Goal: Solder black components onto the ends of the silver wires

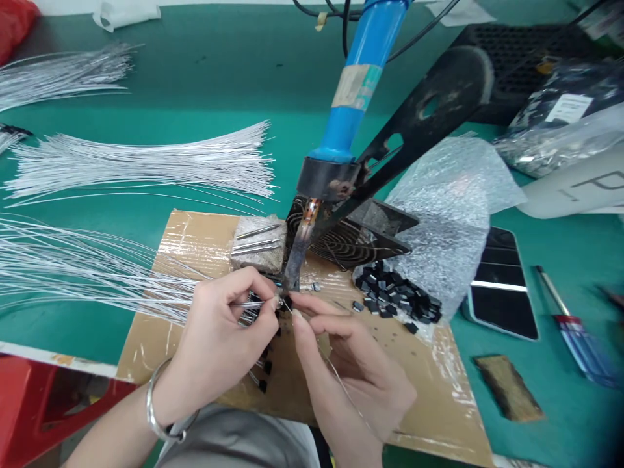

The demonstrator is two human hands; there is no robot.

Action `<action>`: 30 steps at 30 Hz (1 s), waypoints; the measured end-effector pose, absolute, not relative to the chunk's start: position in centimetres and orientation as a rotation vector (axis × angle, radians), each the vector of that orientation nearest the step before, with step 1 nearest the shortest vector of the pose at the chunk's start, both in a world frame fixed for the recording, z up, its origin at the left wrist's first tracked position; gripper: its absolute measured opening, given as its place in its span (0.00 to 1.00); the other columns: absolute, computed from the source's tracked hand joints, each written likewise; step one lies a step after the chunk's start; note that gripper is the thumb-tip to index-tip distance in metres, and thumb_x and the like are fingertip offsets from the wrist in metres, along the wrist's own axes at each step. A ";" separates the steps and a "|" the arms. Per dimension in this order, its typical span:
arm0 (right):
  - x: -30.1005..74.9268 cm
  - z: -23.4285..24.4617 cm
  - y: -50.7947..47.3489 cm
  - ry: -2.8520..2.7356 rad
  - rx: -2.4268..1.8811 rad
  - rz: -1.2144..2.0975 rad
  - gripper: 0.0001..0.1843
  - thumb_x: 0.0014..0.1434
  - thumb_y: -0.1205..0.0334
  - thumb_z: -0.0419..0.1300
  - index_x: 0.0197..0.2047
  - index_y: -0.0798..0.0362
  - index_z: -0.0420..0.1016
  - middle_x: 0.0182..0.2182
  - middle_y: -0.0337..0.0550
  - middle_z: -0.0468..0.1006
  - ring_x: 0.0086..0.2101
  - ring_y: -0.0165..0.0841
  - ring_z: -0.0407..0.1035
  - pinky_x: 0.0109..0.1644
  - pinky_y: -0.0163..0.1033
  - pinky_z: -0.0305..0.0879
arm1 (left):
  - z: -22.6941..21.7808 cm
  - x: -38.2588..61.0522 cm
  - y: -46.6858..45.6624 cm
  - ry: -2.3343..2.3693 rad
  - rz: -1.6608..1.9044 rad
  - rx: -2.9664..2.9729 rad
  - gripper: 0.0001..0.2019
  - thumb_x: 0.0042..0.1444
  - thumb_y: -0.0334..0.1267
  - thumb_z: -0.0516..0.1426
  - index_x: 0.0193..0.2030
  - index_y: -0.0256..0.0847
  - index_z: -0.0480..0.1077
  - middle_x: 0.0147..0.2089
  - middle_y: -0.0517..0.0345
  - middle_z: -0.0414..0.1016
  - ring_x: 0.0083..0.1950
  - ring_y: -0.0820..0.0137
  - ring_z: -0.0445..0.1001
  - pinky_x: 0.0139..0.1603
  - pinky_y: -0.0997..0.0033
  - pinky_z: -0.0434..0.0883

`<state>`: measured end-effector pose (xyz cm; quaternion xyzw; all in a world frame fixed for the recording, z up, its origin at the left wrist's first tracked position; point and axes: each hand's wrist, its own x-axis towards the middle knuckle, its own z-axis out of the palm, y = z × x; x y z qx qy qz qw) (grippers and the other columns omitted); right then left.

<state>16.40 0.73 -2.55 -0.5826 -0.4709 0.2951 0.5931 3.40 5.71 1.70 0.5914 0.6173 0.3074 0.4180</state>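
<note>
My left hand [224, 338] is closed in a pinch on thin white wires [146, 286] that fan out to the left, their ends held at the tip of a soldering iron [298, 260]. The iron has a blue handle [355, 84] and rests tilted in a black stand [424, 123]. My right hand [351, 364] pinches a thin strand of solder wire [341, 383] and a small black component right at the iron's tip. A silver bracelet [160, 416] circles my left wrist. Both hands rest over a taped cardboard sheet [439, 390].
Bundles of white wires [146, 166] lie on the green table at left. A pile of small black components [394, 296] sits on bubble wrap [448, 214]. A phone [502, 286], a screwdriver [580, 338], a brown block [509, 387] and plastic bags [560, 123] lie to the right.
</note>
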 end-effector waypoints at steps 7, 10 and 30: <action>16.3 -2.6 0.7 -1.079 -1.340 0.693 0.08 0.62 0.70 0.70 0.34 0.49 0.79 0.43 0.40 0.89 0.42 0.31 0.84 0.50 0.32 0.78 | 1.5 3.2 5.6 1.559 0.756 1.477 0.08 0.55 0.38 0.57 0.28 0.41 0.72 0.36 0.48 0.83 0.31 0.66 0.77 0.25 0.72 0.60; 16.3 -2.6 0.7 -1.078 -1.346 0.686 0.08 0.62 0.70 0.70 0.33 0.50 0.79 0.43 0.41 0.89 0.42 0.31 0.84 0.50 0.32 0.78 | 1.5 3.2 5.5 1.561 0.758 1.475 0.08 0.55 0.39 0.56 0.28 0.41 0.72 0.36 0.48 0.83 0.32 0.65 0.77 0.25 0.72 0.59; 16.3 -2.4 0.8 -1.074 -1.382 0.675 0.08 0.63 0.67 0.69 0.32 0.50 0.79 0.41 0.43 0.89 0.40 0.34 0.85 0.47 0.37 0.80 | 1.3 3.3 5.6 1.561 0.735 1.490 0.07 0.55 0.37 0.56 0.28 0.41 0.72 0.36 0.48 0.83 0.29 0.68 0.75 0.24 0.72 0.59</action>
